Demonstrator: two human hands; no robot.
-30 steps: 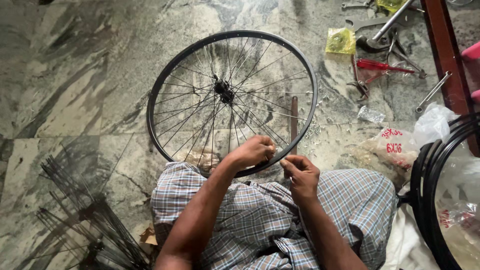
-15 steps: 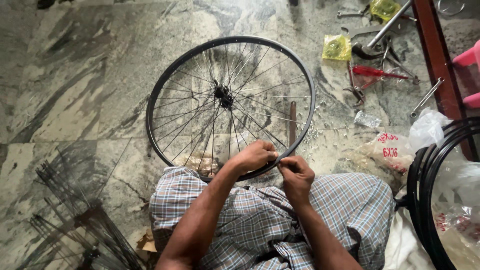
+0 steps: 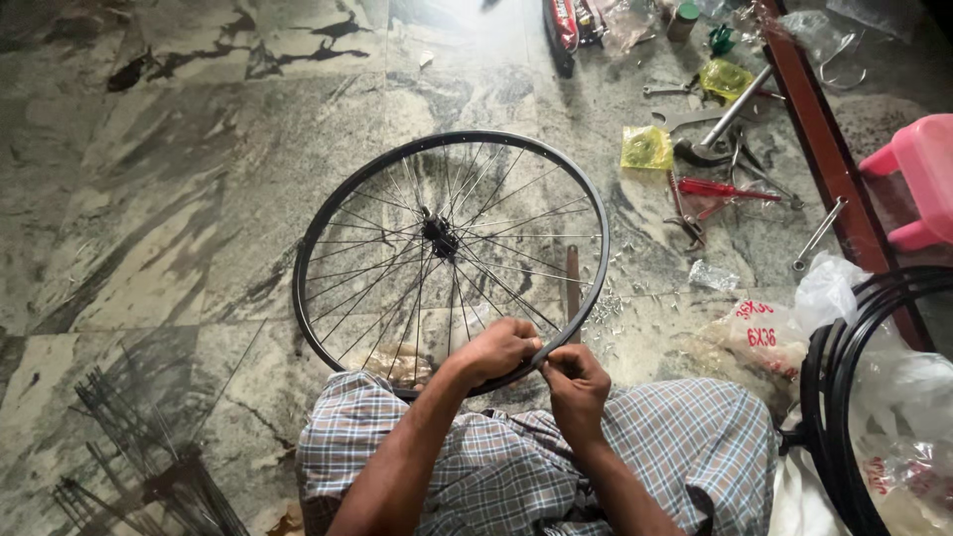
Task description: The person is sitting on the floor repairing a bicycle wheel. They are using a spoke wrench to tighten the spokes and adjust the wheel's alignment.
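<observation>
- lying flat on the marble floor, just ahead of the checked cloth over the lap: a black bicycle wheel rim with spokes running into its hub.
- gripping the near edge of the rim: left hand curled over it, right hand pinching close beside it; hiding whatever small part sits between the fingertips, so cannot tell what is pinched.
- getting cut off at the right edge: a stack of black rims and a pink plastic stool.
- blurring into a dark tangle at lower left: a bundle of loose spokes.
- lying scattered at upper right: a red-handled screwdriver, wrenches, two small yellow packets.
- sitting crumpled by the right knee: a clear plastic bag with red print.
</observation>
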